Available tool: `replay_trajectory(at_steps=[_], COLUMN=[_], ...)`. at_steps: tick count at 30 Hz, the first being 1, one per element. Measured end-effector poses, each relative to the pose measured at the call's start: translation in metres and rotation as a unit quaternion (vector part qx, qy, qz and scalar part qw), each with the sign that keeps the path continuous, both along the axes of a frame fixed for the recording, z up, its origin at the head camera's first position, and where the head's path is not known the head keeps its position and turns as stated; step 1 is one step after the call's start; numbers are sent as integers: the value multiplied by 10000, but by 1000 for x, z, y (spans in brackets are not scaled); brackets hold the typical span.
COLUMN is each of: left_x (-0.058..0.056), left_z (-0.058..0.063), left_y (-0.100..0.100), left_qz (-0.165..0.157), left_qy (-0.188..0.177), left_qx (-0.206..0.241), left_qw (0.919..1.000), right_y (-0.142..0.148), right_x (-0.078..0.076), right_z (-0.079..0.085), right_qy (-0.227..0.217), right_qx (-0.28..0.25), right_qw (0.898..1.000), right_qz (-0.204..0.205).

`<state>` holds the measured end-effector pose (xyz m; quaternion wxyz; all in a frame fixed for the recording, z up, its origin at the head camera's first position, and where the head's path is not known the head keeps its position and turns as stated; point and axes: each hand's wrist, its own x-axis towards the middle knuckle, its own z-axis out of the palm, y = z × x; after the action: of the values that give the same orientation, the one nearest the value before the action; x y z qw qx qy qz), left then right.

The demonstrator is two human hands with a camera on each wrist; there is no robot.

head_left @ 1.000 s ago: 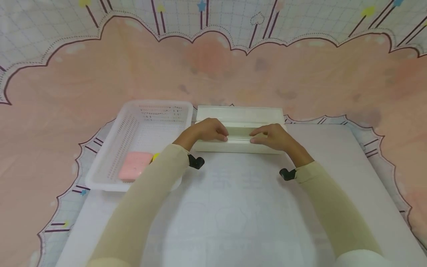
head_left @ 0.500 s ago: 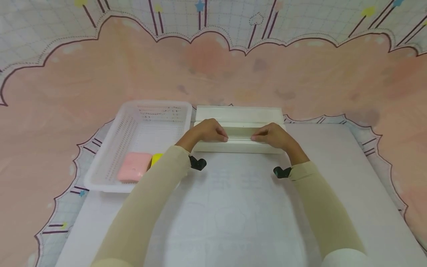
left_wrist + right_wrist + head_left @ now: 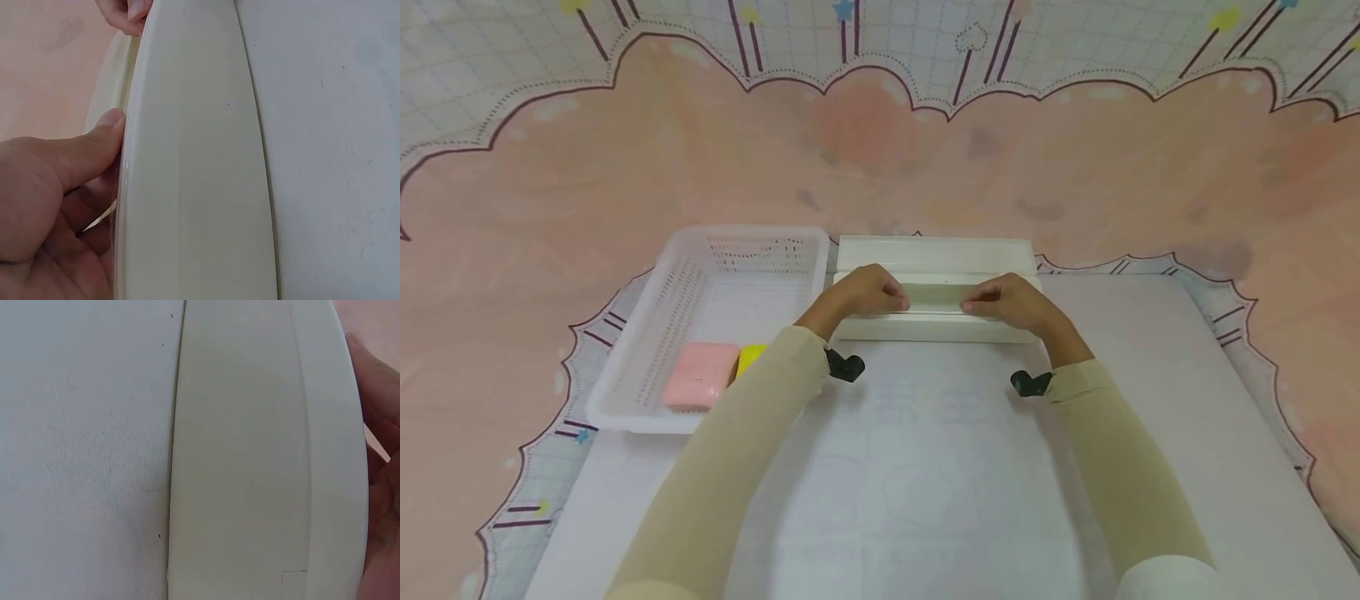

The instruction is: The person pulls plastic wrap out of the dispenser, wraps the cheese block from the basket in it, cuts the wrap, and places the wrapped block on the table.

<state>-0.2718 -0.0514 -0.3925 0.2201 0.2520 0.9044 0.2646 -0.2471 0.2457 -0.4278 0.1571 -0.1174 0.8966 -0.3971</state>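
A long white box (image 3: 936, 328) lies at the far side of the table, its lid (image 3: 936, 254) tipped back and a pale trough showing inside. My left hand (image 3: 871, 290) pinches at the front inner edge, left of the middle. Opposite it, my right hand (image 3: 1011, 300) has thumb and fingertips together at the same edge. In the left wrist view a clear, glossy strip (image 3: 127, 187) runs along that edge beside the left thumb (image 3: 109, 122). I cannot tell whether the fingertips hold a thin film or the edge itself. In the right wrist view the box front (image 3: 244, 450) hides part of the right fingers (image 3: 381, 387).
A white perforated basket (image 3: 647, 333) stands left of the box. In it lie a pink, rounded block (image 3: 702, 375) and a yellow item (image 3: 749, 357), partly covered by the left sleeve (image 3: 752, 417). White sheeting (image 3: 925, 467) covers the table; patterned cloth (image 3: 880, 167) hangs behind.
The right thumb and fingers, apart a second ago, have come together at the box edge. The left fingertips have closed slightly. Box and basket stay in place; the view shifts a little.
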Motion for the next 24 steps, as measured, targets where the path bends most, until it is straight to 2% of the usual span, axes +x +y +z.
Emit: replay_trajectory(at_steps=[6, 14, 19, 24], left_x=[0, -2, -2, -2], left_z=[-1, -2, -4, -4], left_y=[2, 0, -3, -2], left_qz=[99, 298, 421, 621], left_qy=[116, -38, -322, -419], left_qx=[141, 632, 937, 1130], left_qw=[9998, 9975, 9942, 9908], right_y=[-1, -8, -8, -11], right_x=[-2, -2, -3, 2], right_z=[-1, 1, -1, 0], right_qy=[-73, -99, 186, 566], right_qx=[-39, 409, 462, 86], right_qw=[9999, 9988, 9985, 9978], right_qz=[-92, -238, -234, -347])
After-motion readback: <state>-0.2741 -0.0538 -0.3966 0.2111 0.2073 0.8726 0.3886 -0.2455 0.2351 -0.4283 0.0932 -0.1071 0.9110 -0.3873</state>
